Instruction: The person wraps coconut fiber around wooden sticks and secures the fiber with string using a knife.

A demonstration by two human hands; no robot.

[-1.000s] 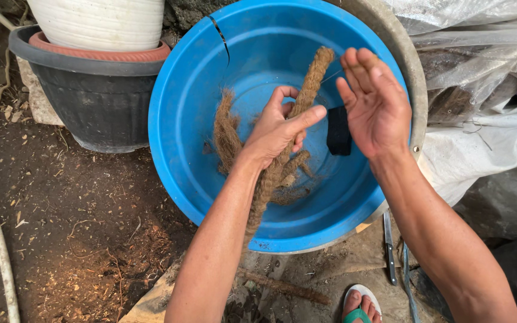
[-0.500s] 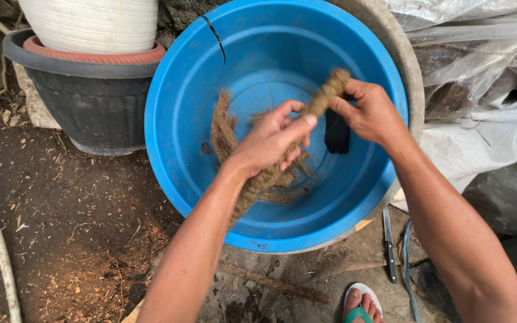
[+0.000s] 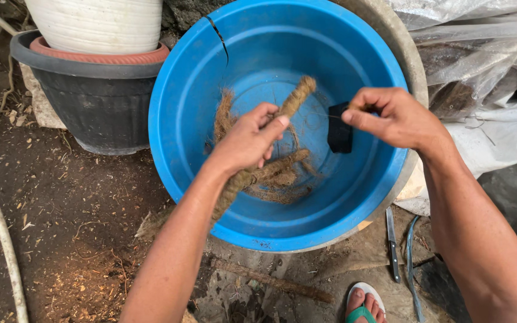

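— Start close: what lies by the feet?

— A foot in a green sandal (image 3: 361, 306), a knife (image 3: 392, 242) on the ground beside it, and bare dirt with wood chips to the left.

— And the work itself?

— The left hand (image 3: 248, 140) is clenched around a thick brown fibre rope (image 3: 258, 161), which runs from under the forearm up past the fingers to a free tip over the blue tub (image 3: 186, 72). The right hand (image 3: 393, 116) is pinched shut on what looks like a thin strand of fibre, just apart from that tip.

— How far along would you judge it?

— A good length looks tightly twisted already. Loose fibre (image 3: 279, 188) lies in the bottom of the tub, so more seems left to work in.

— How does the rope look?

— Coarse, hairy, even in thickness, stiff enough to stand up from the fist.

— Further back?

— A small black object (image 3: 339, 133) inside the tub, a cracked rim, then a black pot (image 3: 100, 101) holding a white one (image 3: 97, 24), and plastic sheeting (image 3: 486, 48) at right.
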